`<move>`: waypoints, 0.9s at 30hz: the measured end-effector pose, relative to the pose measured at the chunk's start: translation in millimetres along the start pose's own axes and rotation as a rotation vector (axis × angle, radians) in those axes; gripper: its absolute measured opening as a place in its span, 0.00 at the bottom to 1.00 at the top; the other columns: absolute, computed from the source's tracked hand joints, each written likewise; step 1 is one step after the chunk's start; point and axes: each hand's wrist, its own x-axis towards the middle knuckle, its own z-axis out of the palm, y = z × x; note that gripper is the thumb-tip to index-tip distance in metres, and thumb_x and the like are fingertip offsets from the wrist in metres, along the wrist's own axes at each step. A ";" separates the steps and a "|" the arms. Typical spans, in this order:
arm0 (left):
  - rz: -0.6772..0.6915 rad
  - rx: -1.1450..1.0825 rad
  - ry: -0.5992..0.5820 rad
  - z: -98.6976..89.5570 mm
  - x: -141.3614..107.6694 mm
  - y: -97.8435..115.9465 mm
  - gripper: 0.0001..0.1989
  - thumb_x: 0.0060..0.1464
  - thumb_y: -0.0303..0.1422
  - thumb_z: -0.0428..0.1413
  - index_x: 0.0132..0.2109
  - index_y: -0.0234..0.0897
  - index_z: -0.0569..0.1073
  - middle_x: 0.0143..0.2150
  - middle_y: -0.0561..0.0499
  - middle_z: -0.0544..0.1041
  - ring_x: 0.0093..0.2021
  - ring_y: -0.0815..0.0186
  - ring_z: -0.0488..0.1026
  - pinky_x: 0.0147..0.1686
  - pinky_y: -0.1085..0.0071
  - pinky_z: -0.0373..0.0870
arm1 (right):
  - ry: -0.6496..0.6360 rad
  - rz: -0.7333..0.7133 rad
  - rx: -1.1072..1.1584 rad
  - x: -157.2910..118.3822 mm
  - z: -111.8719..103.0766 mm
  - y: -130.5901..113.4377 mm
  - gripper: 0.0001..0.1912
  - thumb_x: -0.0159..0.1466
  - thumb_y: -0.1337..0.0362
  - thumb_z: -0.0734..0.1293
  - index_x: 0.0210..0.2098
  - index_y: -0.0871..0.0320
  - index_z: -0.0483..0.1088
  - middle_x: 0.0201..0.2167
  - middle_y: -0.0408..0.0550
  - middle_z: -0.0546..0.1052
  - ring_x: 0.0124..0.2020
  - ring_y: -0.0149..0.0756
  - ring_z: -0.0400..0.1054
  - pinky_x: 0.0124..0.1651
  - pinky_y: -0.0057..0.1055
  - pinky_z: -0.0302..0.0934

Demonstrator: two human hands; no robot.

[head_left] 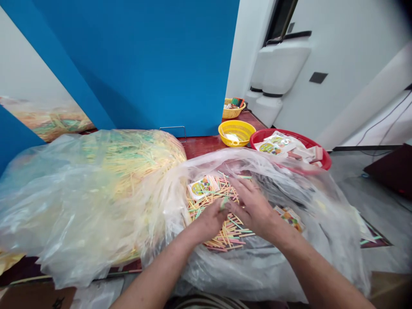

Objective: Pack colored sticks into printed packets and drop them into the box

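Many thin pastel sticks (pixel 225 238) lie loose inside an open clear plastic bag (pixel 244 274). Over them, my left hand (pixel 210 219) has its fingers pressed together around a small greenish piece, whose nature is unclear. My right hand (pixel 254 208) is close beside it, fingers apart, with the thumb side near the left fingertips; nothing shows in its grip. A printed packet (pixel 202 188) rests on the sticks above my left hand. Another colourful packet (pixel 289 218) lies on the plastic to the right of my right hand.
A large clear bag full of similar sticks (pixel 138 159) stands at the left. Behind are a yellow basket (pixel 238 128), a second yellow basket (pixel 231 112) and a red basket (pixel 326 161) of packets. A blue panel (pixel 154 64) rises behind the red table (pixel 201 146).
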 end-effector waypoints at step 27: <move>-0.169 1.483 0.146 -79.4 81.5 29.8 0.13 0.54 0.34 0.46 0.36 0.39 0.75 0.39 0.46 0.77 0.39 0.59 0.73 0.38 0.67 0.64 | 0.057 0.360 0.417 25.1 -19.9 54.2 0.07 0.57 0.62 0.61 0.29 0.58 0.69 0.21 0.41 0.68 0.22 0.28 0.61 0.26 0.26 0.57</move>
